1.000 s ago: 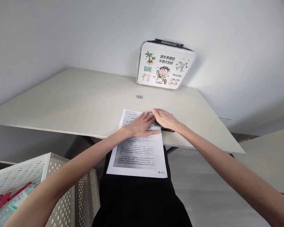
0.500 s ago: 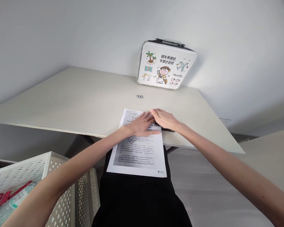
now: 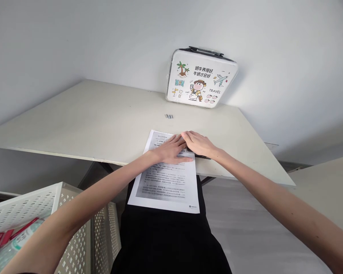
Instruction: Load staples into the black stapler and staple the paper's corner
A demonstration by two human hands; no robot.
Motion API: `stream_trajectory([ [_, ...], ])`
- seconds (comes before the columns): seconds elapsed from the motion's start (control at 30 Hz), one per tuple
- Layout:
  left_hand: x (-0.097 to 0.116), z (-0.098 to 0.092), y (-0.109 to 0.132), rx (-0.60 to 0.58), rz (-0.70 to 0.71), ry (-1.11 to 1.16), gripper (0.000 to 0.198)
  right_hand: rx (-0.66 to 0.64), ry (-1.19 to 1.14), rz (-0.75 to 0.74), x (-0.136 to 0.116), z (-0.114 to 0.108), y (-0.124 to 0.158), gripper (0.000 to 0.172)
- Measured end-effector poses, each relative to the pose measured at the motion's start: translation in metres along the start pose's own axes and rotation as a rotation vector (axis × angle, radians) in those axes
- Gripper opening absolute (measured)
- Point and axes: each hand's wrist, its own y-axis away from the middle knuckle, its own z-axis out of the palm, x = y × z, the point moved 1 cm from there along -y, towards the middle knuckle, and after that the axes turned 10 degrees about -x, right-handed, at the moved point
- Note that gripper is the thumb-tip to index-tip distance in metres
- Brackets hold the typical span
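A printed sheet of paper lies partly on the table, its lower part hanging over the front edge onto my lap. Flat on its upper part rests my left hand, fingers stretched out and thumb apart. My right hand is cupped and pressed down over a dark stapler at the sheet's right edge, its fingertips touching those of my left hand. Only the stapler's lower dark edge shows; the rest is hidden beneath the hand. Several small grey staple strips lie beyond the paper.
A white case with cartoon prints and a black handle leans on the wall at the back of the pale table. To the lower left stands a white perforated basket holding a plastic bottle and red items.
Both hands stay in place on the paper and stapler. The sheet's lower edge has shifted very slightly to the left.
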Motion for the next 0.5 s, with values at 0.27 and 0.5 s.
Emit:
stream_trajectory([
  [0.27,0.003,-0.003,-0.002,-0.003,0.0,0.011,0.087,-0.008,0.09,0.02,-0.004,0.002,0.0,0.037],
  [0.5,-0.015,-0.012,0.02,-0.059,-0.017,0.085,0.093,0.033,0.125,0.085,-0.008,0.01,-0.008,0.045],
])
